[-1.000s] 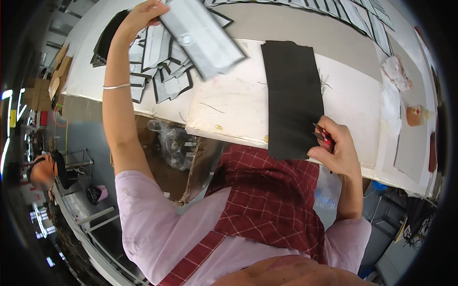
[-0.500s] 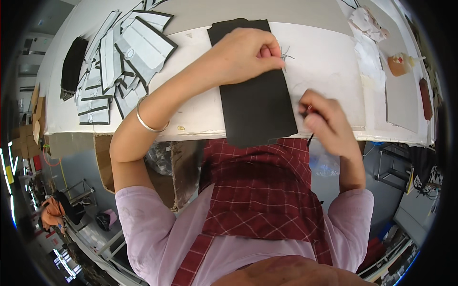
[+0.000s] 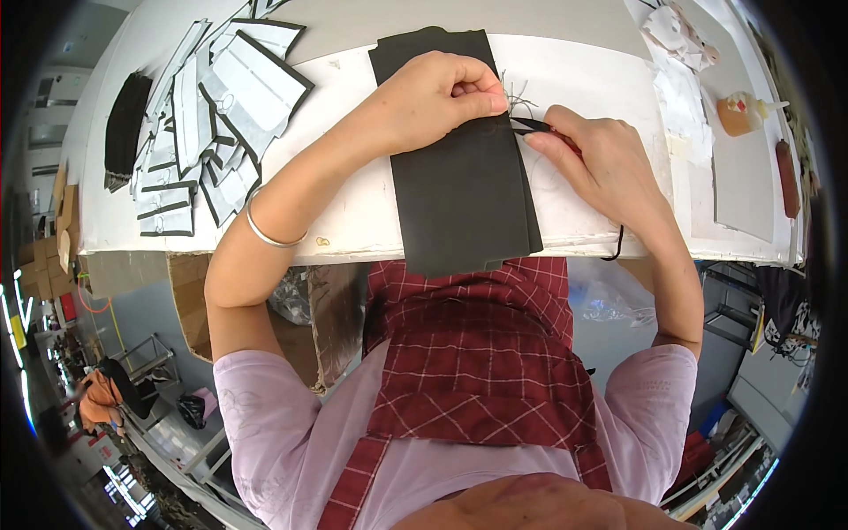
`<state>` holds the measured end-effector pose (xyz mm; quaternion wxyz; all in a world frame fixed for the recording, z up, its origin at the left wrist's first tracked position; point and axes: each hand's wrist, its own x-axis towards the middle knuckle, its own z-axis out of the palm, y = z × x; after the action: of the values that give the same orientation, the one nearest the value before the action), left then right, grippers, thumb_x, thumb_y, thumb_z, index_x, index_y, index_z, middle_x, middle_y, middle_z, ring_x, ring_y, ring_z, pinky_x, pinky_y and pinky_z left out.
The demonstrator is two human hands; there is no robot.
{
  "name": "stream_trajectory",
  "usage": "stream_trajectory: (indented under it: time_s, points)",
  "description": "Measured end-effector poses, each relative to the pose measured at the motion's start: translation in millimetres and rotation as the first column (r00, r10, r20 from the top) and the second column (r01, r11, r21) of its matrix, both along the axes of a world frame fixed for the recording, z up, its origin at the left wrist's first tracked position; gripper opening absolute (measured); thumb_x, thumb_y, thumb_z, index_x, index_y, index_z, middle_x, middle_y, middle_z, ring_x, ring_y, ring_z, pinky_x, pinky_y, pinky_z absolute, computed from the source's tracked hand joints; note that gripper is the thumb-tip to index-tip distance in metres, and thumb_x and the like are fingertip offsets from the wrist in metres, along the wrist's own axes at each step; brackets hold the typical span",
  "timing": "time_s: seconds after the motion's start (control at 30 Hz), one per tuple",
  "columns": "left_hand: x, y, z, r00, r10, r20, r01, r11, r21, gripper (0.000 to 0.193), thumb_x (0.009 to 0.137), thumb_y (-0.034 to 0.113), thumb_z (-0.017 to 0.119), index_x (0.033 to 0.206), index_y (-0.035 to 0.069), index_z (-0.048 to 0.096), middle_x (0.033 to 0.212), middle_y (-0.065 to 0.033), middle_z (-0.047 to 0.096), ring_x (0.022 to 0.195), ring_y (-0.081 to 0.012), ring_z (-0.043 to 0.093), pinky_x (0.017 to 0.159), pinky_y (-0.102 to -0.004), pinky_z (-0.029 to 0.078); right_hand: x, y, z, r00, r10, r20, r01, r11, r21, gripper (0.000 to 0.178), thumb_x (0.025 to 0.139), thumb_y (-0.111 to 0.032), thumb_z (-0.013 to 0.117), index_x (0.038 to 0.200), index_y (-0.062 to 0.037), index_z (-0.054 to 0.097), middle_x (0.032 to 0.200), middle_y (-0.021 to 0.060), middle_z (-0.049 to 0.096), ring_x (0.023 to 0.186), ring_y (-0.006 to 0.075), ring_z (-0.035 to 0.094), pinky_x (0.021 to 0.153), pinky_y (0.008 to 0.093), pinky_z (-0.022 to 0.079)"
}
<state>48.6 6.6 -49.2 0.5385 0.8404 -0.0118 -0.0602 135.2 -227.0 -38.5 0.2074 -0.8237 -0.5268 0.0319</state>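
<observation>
A long black panel (image 3: 455, 194), fabric or leather-like, lies in layers across the table's front edge, its near end overhanging. My left hand (image 3: 442, 97) rests over its far part, thumb and fingers pinched together at the right edge. Loose dark threads (image 3: 519, 95) show beside those fingertips; whatever is between them is too small to make out. My right hand (image 3: 605, 163) grips small thread snips (image 3: 532, 126), red at the handle, their dark blades pointing left at the panel's edge just below the threads. A black cord (image 3: 618, 246) hangs below the right hand.
White pieces with black borders (image 3: 243, 88) lie in an overlapping heap on the left, beside a stack of black strips (image 3: 126, 132). To the right are a bottle of amber liquid (image 3: 738, 115), a dark red tool (image 3: 786, 177) and crumpled cloth (image 3: 676, 40). A cardboard box (image 3: 193, 300) stands under the table.
My right hand has moved up and left, bringing the snips' blades to the panel's edge by my left fingertips. The panel and my left hand have shifted slightly left; the panel's layers now fan apart.
</observation>
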Motion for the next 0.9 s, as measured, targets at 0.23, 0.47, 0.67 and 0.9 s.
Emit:
stream_trajectory:
  time_s: [0.23, 0.47, 0.67, 0.9]
  points:
    - [1, -1, 5, 0.998, -0.003, -0.065, 0.002, 1.0, -0.017, 0.025, 0.1, 0.03, 0.066, 0.096, 0.005, 0.068, 0.08, 0.0069, 0.057, 0.075, -0.0045, 0.048, 0.067, -0.022, 0.041, 1, 13, -2, 0.997, 0.031, 0.068, -0.03, 0.999, -0.011, 0.043, 0.099, -0.044, 0.059, 0.078, -0.0061, 0.064, 0.053, 0.0129, 0.055, 0.053, 0.0348, 0.059, 0.052, 0.0435, 0.044]
    - [3, 5, 0, 0.999, -0.015, -0.032, 0.009, 0.986, -0.165, 0.025, 0.102, 0.029, 0.062, 0.097, 0.006, 0.068, 0.082, 0.0058, 0.058, 0.075, -0.0057, 0.049, 0.068, -0.0231, 0.042, 0, 10, -2, 1.0, 0.027, -0.005, -0.027, 0.999, -0.019, 0.042, 0.099, -0.042, 0.061, 0.079, -0.0052, 0.064, 0.054, 0.0127, 0.055, 0.054, 0.0344, 0.058, 0.052, 0.0419, 0.043]
    - [-44, 26, 44, 0.997, 0.029, -0.065, -0.036, 0.994, -0.105, 0.024, 0.097, 0.031, 0.067, 0.096, 0.007, 0.068, 0.08, 0.0035, 0.059, 0.073, -0.0076, 0.053, 0.069, -0.0237, 0.045, -4, -20, 3, 0.848, -0.034, -0.528, 0.148, 0.974, 0.174, 0.033, 0.094, -0.031, 0.071, 0.08, -0.0026, 0.064, 0.059, 0.0102, 0.053, 0.051, 0.0218, 0.047, 0.051, 0.0334, 0.037]
    - [-164, 63, 103, 0.908, -0.204, -0.366, 0.276, 0.949, 0.155, 0.014, 0.091, 0.017, 0.076, 0.094, 0.004, 0.071, 0.081, -0.0038, 0.072, 0.071, -0.0062, 0.066, 0.052, -0.0223, 0.046, -56, -35, -2, 0.917, -0.061, -0.393, 0.134, 0.978, 0.161, 0.032, 0.081, -0.031, 0.084, 0.086, -0.0021, 0.07, 0.064, 0.0106, 0.065, 0.055, 0.026, 0.061, 0.054, 0.0338, 0.047]
